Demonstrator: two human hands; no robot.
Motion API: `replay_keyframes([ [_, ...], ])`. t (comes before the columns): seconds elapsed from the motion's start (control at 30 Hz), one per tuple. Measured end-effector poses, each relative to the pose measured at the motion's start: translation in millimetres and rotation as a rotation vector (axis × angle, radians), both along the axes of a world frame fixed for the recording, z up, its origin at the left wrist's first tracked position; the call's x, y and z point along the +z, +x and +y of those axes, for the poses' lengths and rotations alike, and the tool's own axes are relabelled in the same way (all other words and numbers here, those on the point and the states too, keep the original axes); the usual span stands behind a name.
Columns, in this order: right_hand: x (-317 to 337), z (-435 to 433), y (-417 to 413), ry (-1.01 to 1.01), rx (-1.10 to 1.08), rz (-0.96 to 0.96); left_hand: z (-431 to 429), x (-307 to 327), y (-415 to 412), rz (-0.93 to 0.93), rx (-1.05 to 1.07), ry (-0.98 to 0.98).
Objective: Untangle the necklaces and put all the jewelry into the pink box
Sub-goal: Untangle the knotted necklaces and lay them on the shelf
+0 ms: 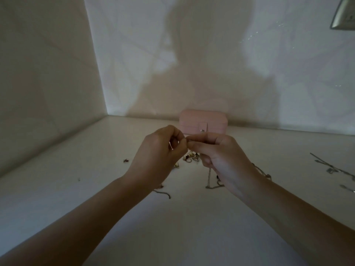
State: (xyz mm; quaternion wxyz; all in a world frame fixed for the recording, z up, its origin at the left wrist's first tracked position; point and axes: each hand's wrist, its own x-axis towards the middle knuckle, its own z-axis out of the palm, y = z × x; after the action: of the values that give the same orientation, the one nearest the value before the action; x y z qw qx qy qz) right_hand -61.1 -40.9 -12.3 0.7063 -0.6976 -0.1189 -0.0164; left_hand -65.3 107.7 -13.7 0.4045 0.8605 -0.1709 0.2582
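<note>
The pink box (203, 121) stands closed against the back wall, its snap tab facing me. In front of it my left hand (157, 156) and my right hand (224, 162) meet above the table, fingertips pinching the same thin necklace chain (209, 177). The chain hangs from my right hand down to the table. Under my hands lies a heap of small gold and silver jewelry (192, 157). Another chain piece (163, 192) lies below my left wrist. A silver necklace (330, 167) is stretched out at the far right.
A white table (182, 227) fills the lower view, with walls at the left and back. A small dark earring (125, 160) and a tiny bit (78, 179) lie at the left. A metal wall plate (343, 14) shows at the top right.
</note>
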Motion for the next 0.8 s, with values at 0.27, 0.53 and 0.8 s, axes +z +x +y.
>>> replay_keyframes([
  [0.27, 3.6, -1.1, 3.4, 0.016, 0.153, 0.058, 0.6, 4.0, 4.4, 0.284, -0.132, -0.167],
  [0.53, 2.3, -5.8, 7.7, -0.111, 0.166, -0.022, -2.1, 6.2, 0.4, 0.351, -0.238, -0.181],
  [0.8, -0.8, -3.1, 8.4, -0.194, -0.068, -0.238, -0.7, 5.7, -0.8, 0.204, -0.174, -0.119],
])
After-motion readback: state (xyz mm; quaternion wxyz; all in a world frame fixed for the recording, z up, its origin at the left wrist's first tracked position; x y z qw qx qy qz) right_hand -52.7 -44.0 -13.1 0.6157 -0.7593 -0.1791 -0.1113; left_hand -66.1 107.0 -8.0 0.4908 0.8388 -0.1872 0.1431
